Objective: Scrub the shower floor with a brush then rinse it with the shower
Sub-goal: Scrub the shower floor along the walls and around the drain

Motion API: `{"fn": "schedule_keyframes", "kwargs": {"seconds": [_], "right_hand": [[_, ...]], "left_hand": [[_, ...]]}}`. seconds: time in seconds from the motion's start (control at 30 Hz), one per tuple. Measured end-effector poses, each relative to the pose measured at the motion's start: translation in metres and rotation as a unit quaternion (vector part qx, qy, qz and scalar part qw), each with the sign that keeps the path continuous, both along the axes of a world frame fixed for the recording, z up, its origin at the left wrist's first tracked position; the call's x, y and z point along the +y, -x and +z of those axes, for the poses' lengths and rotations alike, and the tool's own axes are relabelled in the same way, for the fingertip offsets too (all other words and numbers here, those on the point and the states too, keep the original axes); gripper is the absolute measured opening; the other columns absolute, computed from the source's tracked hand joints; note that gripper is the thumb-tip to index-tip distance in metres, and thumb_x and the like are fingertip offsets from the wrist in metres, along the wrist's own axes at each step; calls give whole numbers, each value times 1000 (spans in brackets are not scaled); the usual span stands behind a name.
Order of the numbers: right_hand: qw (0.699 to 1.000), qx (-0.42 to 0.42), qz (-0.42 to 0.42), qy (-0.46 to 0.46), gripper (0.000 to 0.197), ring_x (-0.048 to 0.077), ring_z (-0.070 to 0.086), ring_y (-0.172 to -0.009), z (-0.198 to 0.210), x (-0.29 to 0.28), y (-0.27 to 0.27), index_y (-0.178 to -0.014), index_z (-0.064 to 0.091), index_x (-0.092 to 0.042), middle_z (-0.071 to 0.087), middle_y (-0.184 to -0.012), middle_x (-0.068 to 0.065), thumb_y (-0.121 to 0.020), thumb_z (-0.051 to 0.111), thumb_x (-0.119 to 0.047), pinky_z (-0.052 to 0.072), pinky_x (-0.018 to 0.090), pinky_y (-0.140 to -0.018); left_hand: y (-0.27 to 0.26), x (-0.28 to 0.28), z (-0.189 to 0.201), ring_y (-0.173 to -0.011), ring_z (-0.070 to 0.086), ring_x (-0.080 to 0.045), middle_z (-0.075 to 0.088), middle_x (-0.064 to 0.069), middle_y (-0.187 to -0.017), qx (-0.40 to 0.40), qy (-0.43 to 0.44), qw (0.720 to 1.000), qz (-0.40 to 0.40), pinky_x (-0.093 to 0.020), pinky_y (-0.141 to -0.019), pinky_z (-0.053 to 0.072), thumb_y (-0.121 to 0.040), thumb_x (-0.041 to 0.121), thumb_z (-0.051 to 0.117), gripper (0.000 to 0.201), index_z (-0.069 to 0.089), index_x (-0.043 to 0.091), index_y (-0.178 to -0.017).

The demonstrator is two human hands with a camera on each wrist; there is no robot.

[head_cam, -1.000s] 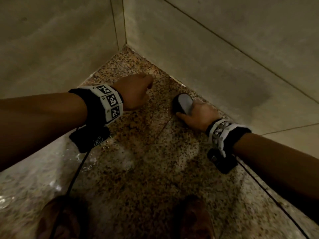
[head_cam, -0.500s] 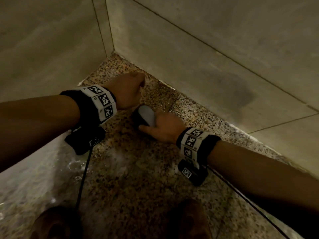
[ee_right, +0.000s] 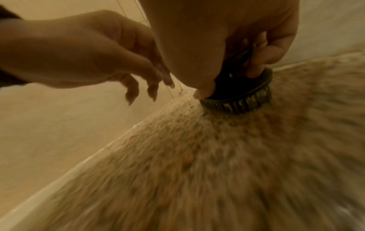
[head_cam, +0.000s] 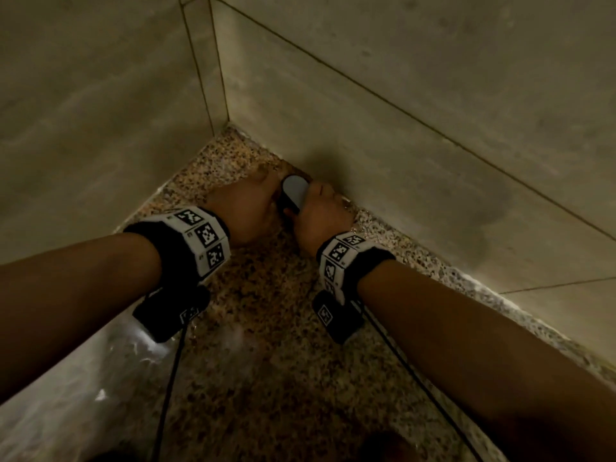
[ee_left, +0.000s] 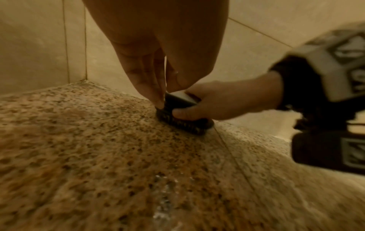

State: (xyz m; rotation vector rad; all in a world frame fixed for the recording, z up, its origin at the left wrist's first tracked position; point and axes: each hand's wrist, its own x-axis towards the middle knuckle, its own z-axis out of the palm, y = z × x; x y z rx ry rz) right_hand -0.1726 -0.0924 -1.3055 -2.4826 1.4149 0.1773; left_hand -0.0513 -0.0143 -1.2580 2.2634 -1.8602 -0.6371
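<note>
My right hand [head_cam: 320, 216] grips the dark oval bristle brush [head_cam: 293, 193] on the wet speckled stone floor [head_cam: 266, 378]; left hand [ee_right: 88, 54] loose, empty. Knuckles could scrape the beige tiled wall [head_cam: 416, 145].

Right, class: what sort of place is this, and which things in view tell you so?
Probably a tiled shower stall: pale wall tiles meet in a corner, the speckled stone floor glistens wet, and the right hand presses a scrub brush against it.
</note>
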Motion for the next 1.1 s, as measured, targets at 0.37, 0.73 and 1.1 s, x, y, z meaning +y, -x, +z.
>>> {"fn": "schedule_keyframes", "kwargs": {"seconds": [0.37,0.73,1.1], "right_hand": [[973,20,-220,-70,59,35,61,-102,21,-13,143,-121,47,-7,63,-114,16,-88,58,-54,39,29,-68],[952,-36,-292,-88,76,34,58,-114,13,0,105,-138,34,-1,57,-128,19,-90,53,-57,46,34,-83],[959,-44,-256,-110,74,35,57,-114,26,-18,101,-140,36,-8,56,-130,17,-87,60,-55,42,31,-76]], "left_hand": [[52,-34,-15,-102,55,-38,55,-19,-119,22,44,998,-45,-41,-84,45,-92,25,48,41,42,9,-129],[101,-45,-30,-92,59,-41,61,-23,-104,80,43,996,-7,-40,-69,43,-94,24,46,42,35,4,-130],[98,-46,-31,-88,57,-40,58,-23,-103,126,68,989,21,-38,-65,39,-91,19,51,35,41,-1,-117]]}}
